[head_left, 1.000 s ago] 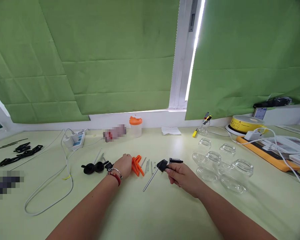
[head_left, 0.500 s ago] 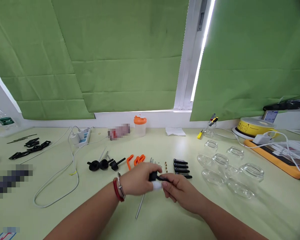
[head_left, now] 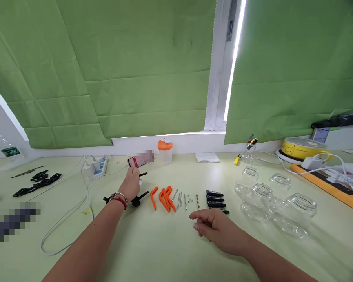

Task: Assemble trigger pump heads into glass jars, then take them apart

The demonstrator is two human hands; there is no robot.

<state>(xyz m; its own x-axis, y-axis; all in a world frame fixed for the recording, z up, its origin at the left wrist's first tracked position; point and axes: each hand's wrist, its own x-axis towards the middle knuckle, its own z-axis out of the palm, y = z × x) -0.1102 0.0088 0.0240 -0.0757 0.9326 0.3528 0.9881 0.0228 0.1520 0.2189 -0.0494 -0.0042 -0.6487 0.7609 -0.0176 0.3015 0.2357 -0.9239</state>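
My left hand (head_left: 131, 183) reaches out over the black round parts with rods (head_left: 137, 200) and is closed round a black and white part, mostly hidden, with a black rod (head_left: 143, 174) sticking out to the right. My right hand (head_left: 213, 225) hovers low over the table with its fingers loosely curled and apart, nothing seen in it. Between the hands lie orange bent pieces (head_left: 166, 199), silver screws (head_left: 180, 199), tiny nuts and small brown pieces (head_left: 197, 200). Black clips with springs (head_left: 215, 200) lie just beyond my right hand.
Several clear glass containers (head_left: 261, 199) stand and lie at the right. Behind are an orange-lidded cup (head_left: 165, 152), a phone (head_left: 138, 160) and folded paper (head_left: 207, 157). A white cable (head_left: 63, 213) loops at the left, near black linked pieces (head_left: 41, 184).
My left hand has moved left and away from my right hand, carrying the black and white part. My right hand has let go of it and its fingers have parted.
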